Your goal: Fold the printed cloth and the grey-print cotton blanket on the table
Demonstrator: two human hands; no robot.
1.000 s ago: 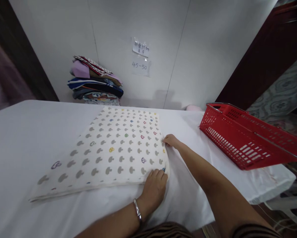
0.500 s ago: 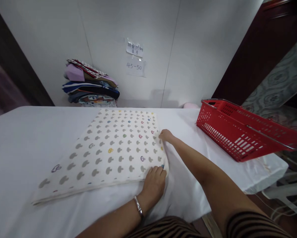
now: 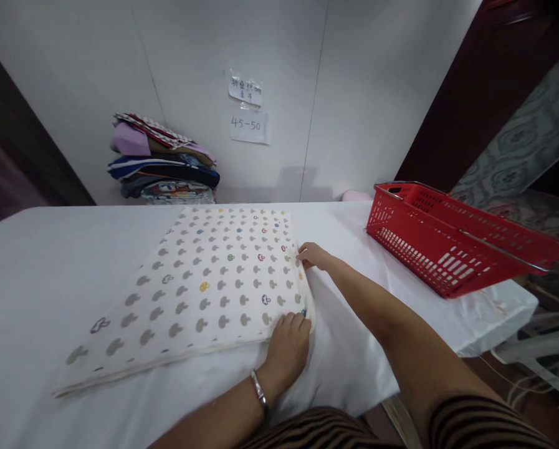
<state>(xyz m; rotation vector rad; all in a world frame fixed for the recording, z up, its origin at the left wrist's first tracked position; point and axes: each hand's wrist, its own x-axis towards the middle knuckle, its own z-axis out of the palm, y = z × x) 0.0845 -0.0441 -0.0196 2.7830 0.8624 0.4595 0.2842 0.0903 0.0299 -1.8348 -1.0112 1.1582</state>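
Note:
A cream folded cloth [image 3: 204, 287] printed with small grey and coloured mushrooms lies flat on the white table [image 3: 40, 262]. My left hand [image 3: 286, 349], with a metal bracelet on the wrist, grips the cloth's near right corner, fingers curled on the edge. My right hand [image 3: 313, 255] pinches the cloth's right edge farther back, about halfway along it.
A red plastic basket [image 3: 452, 243] sits tilted at the table's right end, partly over the edge. A stack of folded clothes [image 3: 162, 162] stands against the white wall at the back left. Two paper notes [image 3: 248, 109] are taped on the wall.
Both hands stay on the cloth's right edge; my right hand has crept slightly back along it. The camera view has drifted a little.

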